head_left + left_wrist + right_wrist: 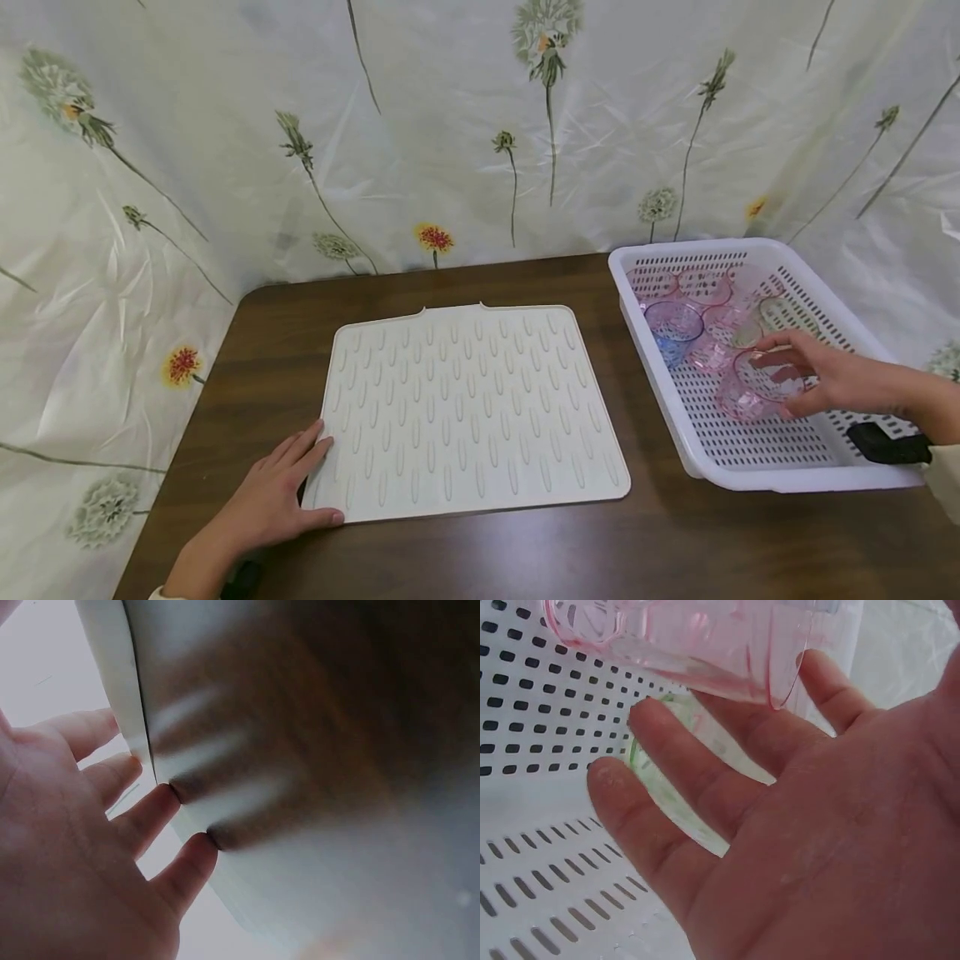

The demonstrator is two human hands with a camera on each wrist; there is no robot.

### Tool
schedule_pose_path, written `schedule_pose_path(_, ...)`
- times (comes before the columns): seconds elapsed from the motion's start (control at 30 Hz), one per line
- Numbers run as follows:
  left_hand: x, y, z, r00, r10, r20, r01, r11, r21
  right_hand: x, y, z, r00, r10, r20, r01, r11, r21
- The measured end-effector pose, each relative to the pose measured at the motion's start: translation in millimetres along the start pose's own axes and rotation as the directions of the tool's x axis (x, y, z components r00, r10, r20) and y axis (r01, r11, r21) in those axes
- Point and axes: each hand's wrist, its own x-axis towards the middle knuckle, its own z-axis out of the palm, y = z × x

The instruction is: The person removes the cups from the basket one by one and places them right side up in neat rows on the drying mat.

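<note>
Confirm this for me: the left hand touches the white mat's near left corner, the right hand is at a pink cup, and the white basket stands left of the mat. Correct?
Not quite: the white basket stands right of the white mat, as the head view shows. The left hand and right hand are as you said.

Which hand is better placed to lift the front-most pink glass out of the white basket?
The right hand, I'd judge: it is over the white basket, right at that pink glass. The left hand is at the left edge of the white mat, across it from the basket.
</note>
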Motion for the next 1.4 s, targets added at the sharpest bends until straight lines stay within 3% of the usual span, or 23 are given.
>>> schedule_pose_path(0.4,-0.1,1.9,-2.5,1.000,-0.016,0.015,0.016,1.000,-0.006,3,3,1,0.995,0.006,0.097,-0.012,0.998,0.061)
schedule_pose_path(1.17,1.3,1.2,-1.0,1.000,-0.016,0.019,0.015,1.000,0.011,2,12,0,0.993,-0.027,0.119,0.018,0.997,0.071)
schedule_pose_path(1.27,1.3,1.6,-1.3,0.999,-0.021,0.027,0.021,1.000,0.009,-2,7,-4,0.994,-0.017,0.107,0.011,0.999,0.051)
schedule_pose_path(1.4,1.1,0.7,-1.5,0.999,-0.025,0.027,0.024,1.000,0.009,-8,-12,-13,1.000,-0.009,0.016,0.009,0.999,-0.047)
